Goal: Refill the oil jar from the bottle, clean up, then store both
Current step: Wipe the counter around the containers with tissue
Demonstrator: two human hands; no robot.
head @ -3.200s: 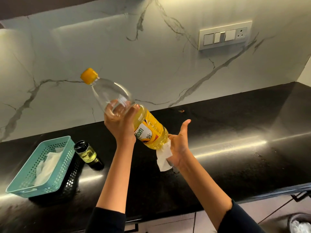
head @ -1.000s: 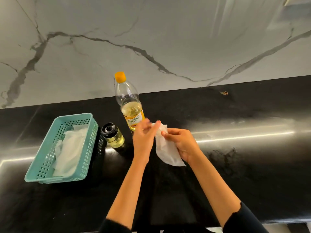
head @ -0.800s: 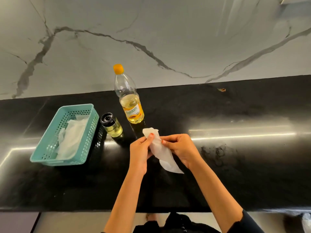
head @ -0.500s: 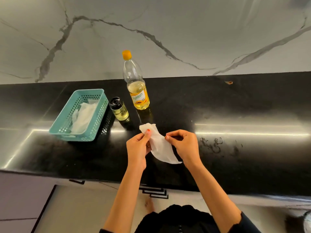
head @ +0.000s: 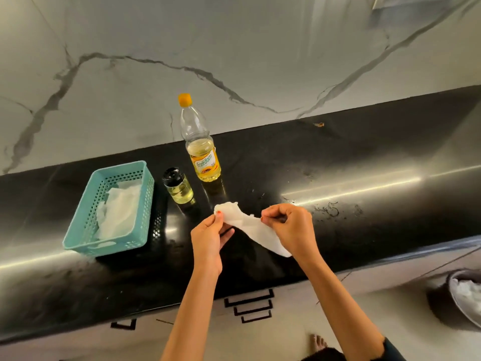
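Note:
The oil bottle with its orange cap on stands upright near the back of the black counter, about a third full. The small glass oil jar with a black lid stands just left of it, holding pale oil. Both my hands hold a crumpled white tissue above the counter's front half. My left hand pinches its upper left end. My right hand pinches its middle, and the rest hangs down to the right.
A teal perforated basket with white tissues in it sits left of the jar. Oily smears mark the counter right of my hands. Drawer handles show below the edge, and a bin with white waste stands at the lower right.
The bottle went from tilted in my left hand to standing on the counter. Both hands took the tissue and pulled it toward the counter's front. The camera tilted further down.

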